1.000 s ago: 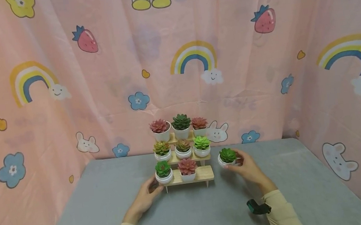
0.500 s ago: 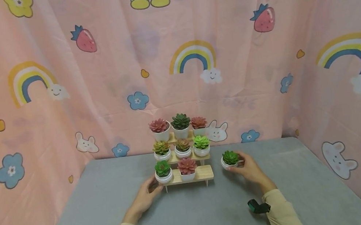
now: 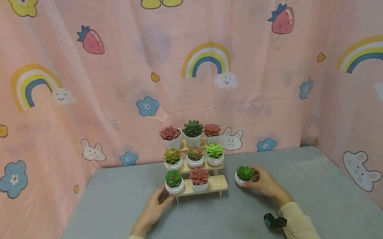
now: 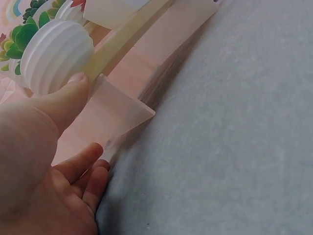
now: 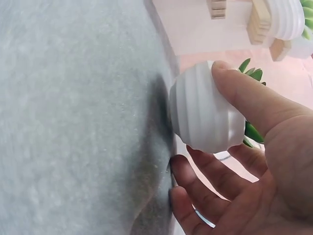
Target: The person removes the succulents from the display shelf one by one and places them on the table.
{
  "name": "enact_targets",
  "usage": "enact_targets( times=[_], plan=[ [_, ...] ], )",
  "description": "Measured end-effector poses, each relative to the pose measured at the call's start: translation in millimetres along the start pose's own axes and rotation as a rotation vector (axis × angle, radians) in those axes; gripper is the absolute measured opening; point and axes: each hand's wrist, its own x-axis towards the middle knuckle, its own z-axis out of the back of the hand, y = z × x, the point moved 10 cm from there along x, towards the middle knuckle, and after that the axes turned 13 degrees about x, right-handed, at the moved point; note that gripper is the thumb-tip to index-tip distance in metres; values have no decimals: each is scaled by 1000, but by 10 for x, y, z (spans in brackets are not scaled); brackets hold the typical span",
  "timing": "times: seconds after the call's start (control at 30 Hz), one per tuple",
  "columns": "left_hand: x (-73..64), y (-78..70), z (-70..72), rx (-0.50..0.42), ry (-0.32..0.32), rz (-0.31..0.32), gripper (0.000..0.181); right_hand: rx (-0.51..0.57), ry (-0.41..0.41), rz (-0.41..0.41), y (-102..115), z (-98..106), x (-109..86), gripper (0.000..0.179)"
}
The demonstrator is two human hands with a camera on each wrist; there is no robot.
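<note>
A three-tier wooden plant stand point(image 3: 215, 183) holds potted succulents. My left hand point(image 3: 153, 209) is at the left end of its bottom tier, beside a green succulent in a white ribbed pot point(image 3: 174, 187). In the left wrist view the thumb point(image 4: 66, 100) lies at the board's end, overlapping the pot's base; lower fingers point(image 4: 93, 183) curl loosely below, and the index finger is hidden. Right of the stand, my right hand point(image 3: 264, 182) grips another green succulent in a white pot point(image 3: 241, 179). In the right wrist view its thumb point(image 5: 244, 90) presses that pot point(image 5: 203, 110), fingers underneath, close to the tabletop.
A pink succulent point(image 3: 199, 179) sits mid bottom tier, right of the green one. Rows of three fill the middle and top tiers, including a bright green succulent point(image 3: 214, 152) and a dark green one point(image 3: 192, 129). A pink printed curtain point(image 3: 262, 88) hangs behind the grey table point(image 3: 115, 193).
My right hand has lowered its potted succulent toward the table and slightly nearer to me. The left hand stays put at the stand.
</note>
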Motion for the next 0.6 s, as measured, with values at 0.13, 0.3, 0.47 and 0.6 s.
enact_targets(
  times=[0.13, 0.3, 0.47, 0.6],
  plan=[
    [9, -3, 2, 7, 0, -5, 63, -20, 18, -2, -34, -27, 9, 69],
    [21, 1, -21, 20, 16, -16, 65, -45, 33, -4, -42, -47, 10, 68],
    [17, -15, -20, 16, 20, -31, 65, -44, 39, -21, -37, -59, 3, 69],
    [13, -15, -19, 5, 25, -33, 65, -56, 47, -36, -32, -63, -11, 76]
  ],
)
